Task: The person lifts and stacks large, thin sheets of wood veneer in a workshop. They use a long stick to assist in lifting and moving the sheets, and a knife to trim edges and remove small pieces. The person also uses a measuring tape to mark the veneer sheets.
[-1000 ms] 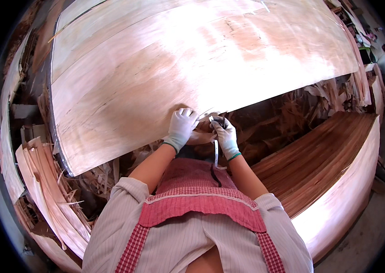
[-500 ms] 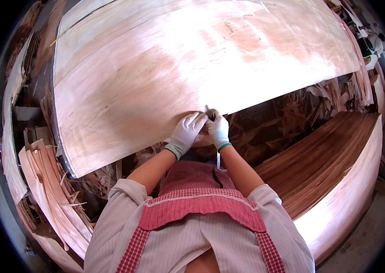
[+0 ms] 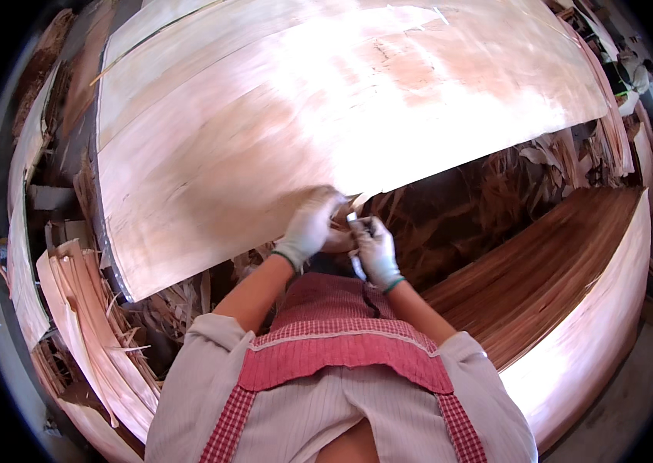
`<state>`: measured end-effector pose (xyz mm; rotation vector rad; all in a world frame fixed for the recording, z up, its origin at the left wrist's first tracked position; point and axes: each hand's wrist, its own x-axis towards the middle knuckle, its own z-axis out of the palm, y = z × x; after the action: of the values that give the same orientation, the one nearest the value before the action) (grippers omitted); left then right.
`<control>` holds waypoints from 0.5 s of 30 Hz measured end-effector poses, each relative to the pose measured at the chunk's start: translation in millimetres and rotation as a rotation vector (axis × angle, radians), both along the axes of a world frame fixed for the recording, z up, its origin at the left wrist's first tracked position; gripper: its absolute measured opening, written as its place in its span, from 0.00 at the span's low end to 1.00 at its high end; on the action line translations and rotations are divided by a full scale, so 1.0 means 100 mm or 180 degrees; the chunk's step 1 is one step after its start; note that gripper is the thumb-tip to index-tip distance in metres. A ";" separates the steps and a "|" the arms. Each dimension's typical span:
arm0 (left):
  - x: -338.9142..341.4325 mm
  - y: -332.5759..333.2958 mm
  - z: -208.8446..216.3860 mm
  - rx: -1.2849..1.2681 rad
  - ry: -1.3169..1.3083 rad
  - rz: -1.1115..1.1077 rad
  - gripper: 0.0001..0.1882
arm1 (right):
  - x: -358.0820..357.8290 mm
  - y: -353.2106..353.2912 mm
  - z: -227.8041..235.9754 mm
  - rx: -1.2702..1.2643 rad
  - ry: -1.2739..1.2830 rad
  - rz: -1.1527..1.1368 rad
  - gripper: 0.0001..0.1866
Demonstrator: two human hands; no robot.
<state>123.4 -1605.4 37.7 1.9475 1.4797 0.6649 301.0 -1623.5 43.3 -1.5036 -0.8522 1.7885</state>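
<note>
A large pale sheet of wood veneer lies spread in front of me. My left hand, in a white glove, presses on the sheet's near edge. My right hand, also gloved, is closed around a small knife-like tool right beside the left hand at that same edge. A thin torn strip of veneer sits between the two hands.
A thick stack of reddish veneer sheets lies to my right. Curled veneer strips and scraps pile at the left and under the sheet. Another person works at the far upper right.
Both hands have shifted a little toward me along the sheet's edge, and the right hand with the tool has dropped slightly below the left.
</note>
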 end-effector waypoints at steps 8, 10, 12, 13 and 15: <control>-0.61 -0.86 1.20 -0.1340 -0.2098 0.0797 0.13 | -0.16 -0.17 0.80 0.1676 -0.0764 0.1084 0.06; -0.35 -0.86 1.52 -0.1121 -0.2767 0.0839 0.11 | -0.43 -0.26 0.92 0.2083 -0.1066 0.1255 0.07; -0.41 -0.90 1.44 -0.1023 -0.2940 0.1100 0.10 | -0.64 -0.32 1.07 0.2209 -0.1163 0.1157 0.07; -0.50 -0.89 1.38 -0.1083 -0.3044 0.1125 0.09 | -0.73 -0.35 1.09 0.2109 -0.1086 0.1031 0.07; -0.71 -0.89 1.37 -0.0840 -0.2629 0.1089 0.08 | -0.87 -0.32 1.00 0.1870 -0.0766 0.1026 0.08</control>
<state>52.1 -1694.3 174.8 1.0111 1.2631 1.1738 213.7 -1655.6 143.6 -1.2436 -1.6507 1.3882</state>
